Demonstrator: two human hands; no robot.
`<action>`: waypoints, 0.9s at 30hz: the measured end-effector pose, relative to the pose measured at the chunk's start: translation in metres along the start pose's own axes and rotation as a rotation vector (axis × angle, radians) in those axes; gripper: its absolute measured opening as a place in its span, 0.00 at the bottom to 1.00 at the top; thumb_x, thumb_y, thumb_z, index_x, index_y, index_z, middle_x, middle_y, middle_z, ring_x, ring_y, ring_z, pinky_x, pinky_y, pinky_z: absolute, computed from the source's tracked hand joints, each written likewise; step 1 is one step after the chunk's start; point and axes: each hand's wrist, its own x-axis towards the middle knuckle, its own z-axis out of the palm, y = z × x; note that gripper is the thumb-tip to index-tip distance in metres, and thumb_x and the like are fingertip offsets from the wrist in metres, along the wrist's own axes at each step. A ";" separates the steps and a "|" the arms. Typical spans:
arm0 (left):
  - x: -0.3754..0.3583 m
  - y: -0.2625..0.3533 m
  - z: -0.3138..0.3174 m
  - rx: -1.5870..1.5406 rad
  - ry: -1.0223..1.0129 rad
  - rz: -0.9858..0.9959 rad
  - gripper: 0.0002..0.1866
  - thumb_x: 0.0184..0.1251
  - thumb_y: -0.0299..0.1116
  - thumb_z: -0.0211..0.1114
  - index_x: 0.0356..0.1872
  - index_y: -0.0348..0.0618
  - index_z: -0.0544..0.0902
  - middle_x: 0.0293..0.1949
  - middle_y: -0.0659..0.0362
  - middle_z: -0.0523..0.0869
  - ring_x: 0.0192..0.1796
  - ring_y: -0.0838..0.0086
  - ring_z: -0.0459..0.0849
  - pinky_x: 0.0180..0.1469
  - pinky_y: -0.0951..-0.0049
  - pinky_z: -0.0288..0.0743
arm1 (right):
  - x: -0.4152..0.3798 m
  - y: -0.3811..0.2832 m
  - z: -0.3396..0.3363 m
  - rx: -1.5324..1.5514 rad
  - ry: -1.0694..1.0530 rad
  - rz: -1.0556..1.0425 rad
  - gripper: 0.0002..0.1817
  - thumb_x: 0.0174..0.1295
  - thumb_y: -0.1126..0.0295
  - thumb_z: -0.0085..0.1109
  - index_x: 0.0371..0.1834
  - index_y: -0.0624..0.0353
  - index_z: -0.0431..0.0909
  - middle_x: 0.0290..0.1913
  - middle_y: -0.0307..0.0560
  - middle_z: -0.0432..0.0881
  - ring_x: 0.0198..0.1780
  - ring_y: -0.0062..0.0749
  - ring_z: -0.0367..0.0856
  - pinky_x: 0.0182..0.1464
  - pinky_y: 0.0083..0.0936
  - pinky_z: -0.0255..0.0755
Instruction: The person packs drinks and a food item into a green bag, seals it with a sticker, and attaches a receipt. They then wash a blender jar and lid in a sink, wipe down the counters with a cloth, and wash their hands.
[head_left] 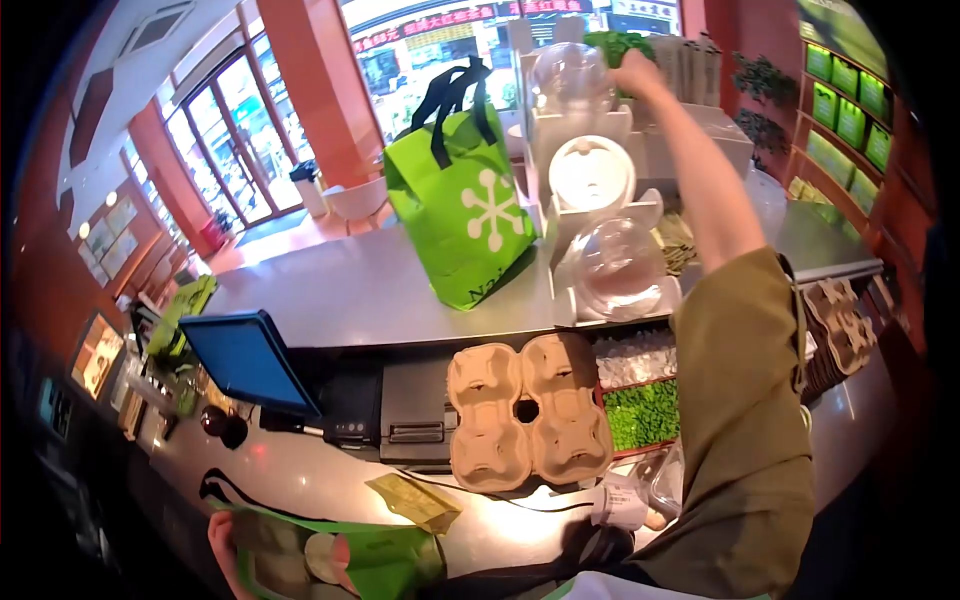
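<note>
My left hand, at the lower left edge, is closed on the rim of an opened green bag with a black handle. Inside the bag are brownish and whitish shapes, partly hidden. My right arm stretches far forward over the counter. At its end, my right hand has its fingers closed at a bunch of small green items, whose kind I cannot make out. Just left of that hand are clear dome lids in a white holder. Below them sit white lids and more clear lids.
A full green carrier bag stands upright on the steel counter. Nearer are two moulded cardboard cup carriers, a blue-screened monitor, a gold packet and a tray of green bits. More carriers are stacked right.
</note>
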 end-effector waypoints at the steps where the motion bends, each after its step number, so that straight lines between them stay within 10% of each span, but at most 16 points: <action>1: 0.000 0.000 -0.003 0.006 -0.001 -0.005 0.09 0.55 0.29 0.52 0.35 0.37 0.75 0.32 0.58 0.80 0.33 0.75 0.77 0.37 0.78 0.72 | -0.003 -0.001 0.003 -0.001 0.088 0.045 0.30 0.39 0.47 0.63 0.37 0.62 0.78 0.41 0.56 0.80 0.43 0.46 0.78 0.44 0.34 0.70; 9: 0.005 -0.005 -0.011 0.094 0.042 -0.012 0.09 0.51 0.28 0.53 0.32 0.35 0.76 0.31 0.56 0.80 0.33 0.74 0.78 0.38 0.78 0.71 | 0.033 0.013 0.006 0.301 0.024 -0.016 0.14 0.41 0.68 0.66 0.27 0.67 0.78 0.26 0.48 0.79 0.27 0.28 0.75 0.31 0.26 0.69; 10: 0.005 -0.003 -0.006 0.098 0.055 -0.021 0.09 0.51 0.28 0.53 0.32 0.35 0.76 0.31 0.56 0.80 0.33 0.74 0.78 0.38 0.78 0.71 | 0.040 0.014 0.004 0.250 -0.005 0.022 0.23 0.38 0.60 0.61 0.35 0.68 0.79 0.40 0.59 0.80 0.42 0.47 0.79 0.44 0.33 0.72; 22: 0.013 0.005 0.021 0.110 0.103 -0.086 0.09 0.50 0.28 0.53 0.31 0.34 0.77 0.30 0.56 0.80 0.33 0.74 0.77 0.38 0.78 0.71 | 0.023 -0.028 -0.010 0.176 0.516 -0.068 0.24 0.45 0.52 0.60 0.39 0.60 0.78 0.36 0.54 0.81 0.40 0.46 0.78 0.44 0.35 0.70; 27: 0.003 0.005 0.015 0.095 0.110 -0.098 0.09 0.49 0.28 0.53 0.31 0.34 0.77 0.30 0.57 0.80 0.33 0.74 0.77 0.38 0.78 0.71 | 0.059 -0.025 -0.017 0.253 0.149 -0.078 0.20 0.49 0.58 0.62 0.37 0.65 0.79 0.33 0.51 0.82 0.35 0.33 0.80 0.37 0.29 0.71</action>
